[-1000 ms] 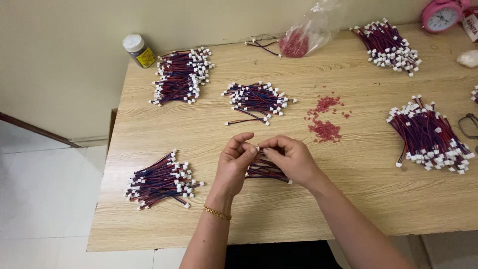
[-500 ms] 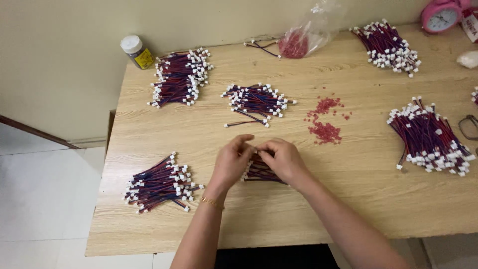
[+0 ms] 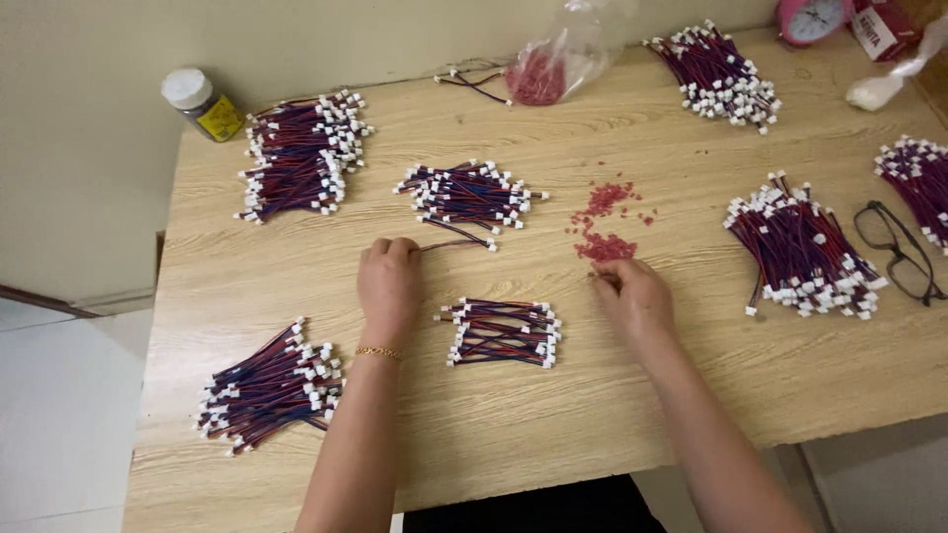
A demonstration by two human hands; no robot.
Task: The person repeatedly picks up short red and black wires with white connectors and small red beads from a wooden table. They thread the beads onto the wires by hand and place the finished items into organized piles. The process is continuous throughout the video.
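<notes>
Left hand (image 3: 388, 279) fingers (image 3: 380, 249) curled, pinching end of a loose wire lead (image 3: 456, 240) at frame centre-left; lead runs right toward middle wire pile (image 3: 466, 192). Right hand (image 3: 635, 296) fingers (image 3: 604, 281) bunched on tabletop (image 3: 553, 415), touching lower edge of red bits scatter (image 3: 604, 247); cannot tell whether a bit is actually pinched. Small finished bundle (image 3: 502, 333) lying flat between both hands, touched by neither.

Risks, judged:
- Red bits tiny and loose; sweep of right wrist likely to scatter them further.
- Lead's far end close to middle pile; pull could snag and drag neighbours.
- Lower-left wire pile (image 3: 267, 387) sits near left tabletop edge; left forearm nudge could push it off.
- Glasses (image 3: 899, 252) at right, beside right-hand wire pile (image 3: 800, 247); wide reach could knock them.

Room: open strip along bottom edge and lower right of frame. Upper part crowded: upper-left pile (image 3: 296, 153), small jar (image 3: 202, 104) at corner, plastic bag (image 3: 558, 54) top centre, upper-right pile (image 3: 716, 74). Wall tight along top edge.
</notes>
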